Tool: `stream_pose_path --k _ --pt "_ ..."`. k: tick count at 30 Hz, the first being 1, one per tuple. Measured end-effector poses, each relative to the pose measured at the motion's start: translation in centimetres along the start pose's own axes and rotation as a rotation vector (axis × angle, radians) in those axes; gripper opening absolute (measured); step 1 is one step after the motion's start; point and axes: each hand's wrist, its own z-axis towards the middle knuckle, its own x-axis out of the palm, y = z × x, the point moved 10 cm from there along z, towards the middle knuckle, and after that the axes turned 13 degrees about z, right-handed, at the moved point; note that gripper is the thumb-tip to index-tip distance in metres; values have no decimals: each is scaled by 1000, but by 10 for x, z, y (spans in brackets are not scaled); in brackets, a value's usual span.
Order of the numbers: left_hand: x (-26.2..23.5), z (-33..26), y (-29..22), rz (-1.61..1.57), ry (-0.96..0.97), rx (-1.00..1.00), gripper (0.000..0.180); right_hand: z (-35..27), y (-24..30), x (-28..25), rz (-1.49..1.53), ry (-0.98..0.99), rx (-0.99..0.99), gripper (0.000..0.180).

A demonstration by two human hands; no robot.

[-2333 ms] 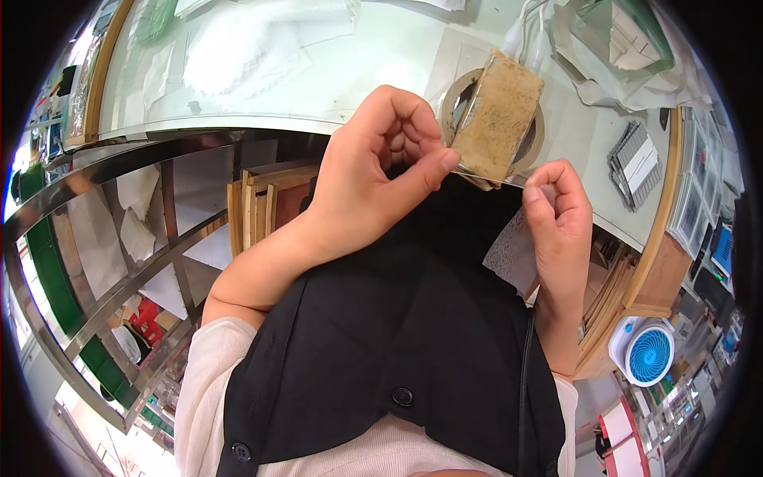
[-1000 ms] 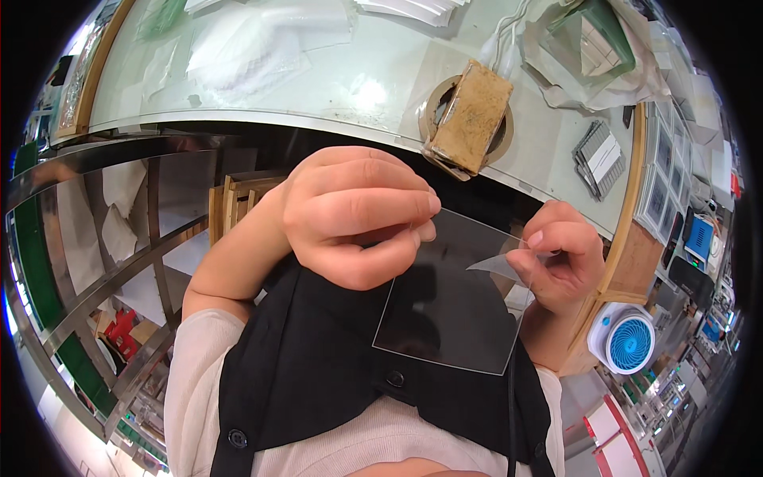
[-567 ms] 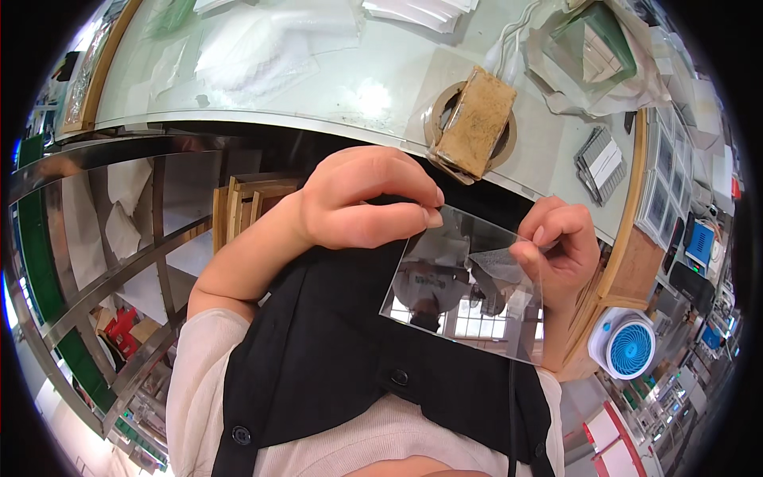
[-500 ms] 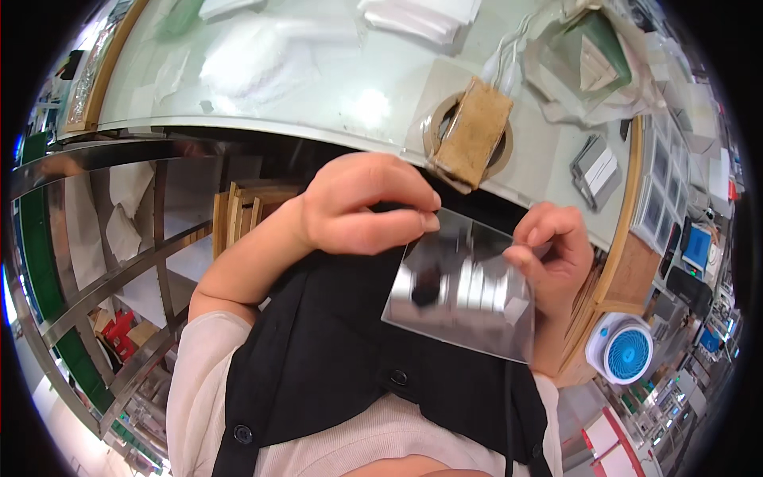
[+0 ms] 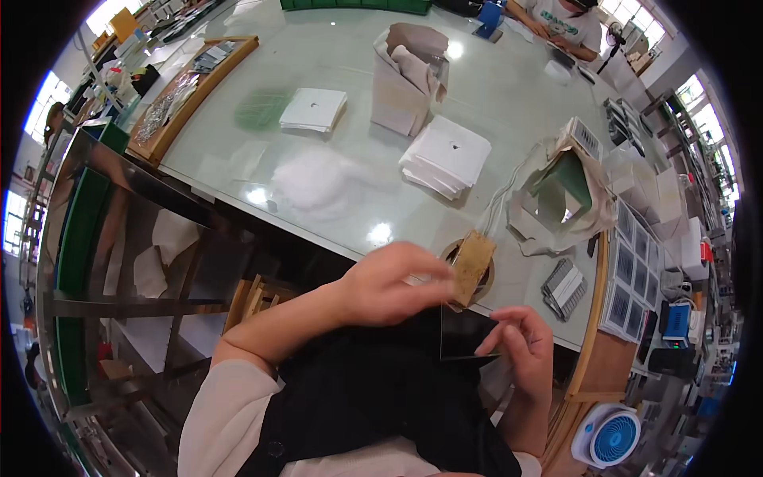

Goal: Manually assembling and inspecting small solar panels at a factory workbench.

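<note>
A thin, clear rectangular sheet (image 5: 465, 338) hangs in front of my black apron, dark where the apron shows through. My right hand (image 5: 524, 346) pinches it by its right side between thumb and fingers. My left hand (image 5: 397, 285) is at the sheet's upper left corner, beside a tan block (image 5: 474, 266). Its thumb and index fingertips are smeared by motion, so whether they grip anything is unclear. The block rests on a round roll (image 5: 486, 282) at the table's near edge.
Stacks of white square sheets (image 5: 449, 155) and a white paper bag (image 5: 401, 91) stand on the glassy table (image 5: 350, 238). An opened bag (image 5: 524, 211) with green lining lies right, near a grey stack (image 5: 564, 290). A blue-white fan (image 5: 612, 437) is lower right. Another person (image 5: 568, 32) sits across.
The view has tilted up, showing more of the table. My left fingertips have moved from the sheet's top edge toward the tan block. My right hand keeps the sheet.
</note>
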Motion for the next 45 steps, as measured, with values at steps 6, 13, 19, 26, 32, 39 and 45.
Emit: stream_pose_path --k 6,13,19,26,32,39,45 --pt "19 8 42 -363 204 -596 23 31 17 21 -315 -14 -117 21" --pt "37 4 43 -378 194 -741 9 28 -3 13 -351 -82 -84 23" --pt "44 3 39 -331 157 -742 11 24 4 13 -452 -86 -252 18" --pt "49 6 33 -241 161 -678 21 19 3 8 -551 -140 -310 20" --pt "50 10 28 -135 183 -604 27 13 7 7 -671 -170 -386 14" --pt "42 11 17 -157 67 -457 23 7 19 8 -667 -153 -530 11" --pt "30 15 -7 -105 -95 -205 20 1 33 15 -591 -115 -660 12"
